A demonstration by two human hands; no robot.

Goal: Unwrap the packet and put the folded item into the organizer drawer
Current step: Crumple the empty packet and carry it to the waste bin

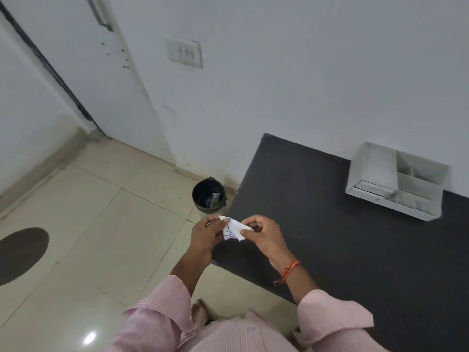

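Note:
A small white packet point(233, 229) with blue print is held between both hands over the near left corner of the dark table point(355, 237). My left hand point(205, 236) pinches its left end and my right hand point(262, 233) pinches its right end. The white organizer point(396, 181) stands at the back of the table against the wall, well to the right of my hands. It has several compartments, and its low front drawer part holds some small pale items.
A black bin point(208, 195) with a dark liner stands on the tiled floor just left of the table, beyond my hands. A white door point(83, 72) and a wall switch plate point(184, 52) are behind. A dark round patch point(21, 252) marks the floor at left.

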